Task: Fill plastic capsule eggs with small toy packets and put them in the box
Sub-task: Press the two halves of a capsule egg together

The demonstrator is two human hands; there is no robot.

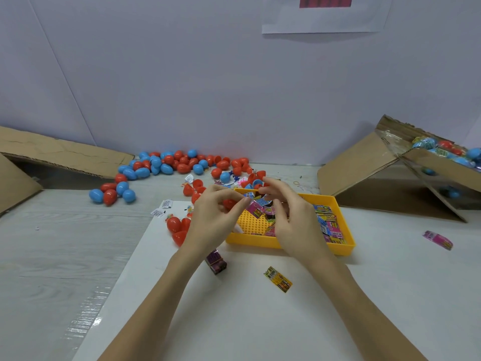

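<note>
- Left hand point(211, 217): raised over the left end of the yellow tray point(289, 244); its fingers point(240, 204) are curled round a red capsule half point(229, 203), and the fingertip meets a pink toy packet point(253, 208) at the rim of that half.
- Right hand point(291, 217): raised over the middle of the tray; thumb and fingers are bent toward the packets. Whether they pinch the pink packet or one beside it cannot be told, since the hand hides the contact.
- Yellow tray: on the white sheet point(260, 313) that covers the near tabletop; its dotted floor is bare at the left, with pink, blue and yellow packets heaped toward the right end.
- Loose packets: a yellow packet point(278, 279) and a purple packet point(216, 261) lie on the white sheet near the wrists; another pink packet point(438, 240) lies far right.
- Red egg halves point(178, 227): clustered just left of the tray, beside the left hand.
- Pile of red and blue eggs point(166, 166): spread along the back of the tabletop point(65, 243) against the wall.
- Box point(406, 173): cardboard, tilted, at the right rear, well apart from the hands; blue and red eggs, some with printed wrap, rest in its upper part.
- Flattened cardboard point(52, 157): at the left rear.
</note>
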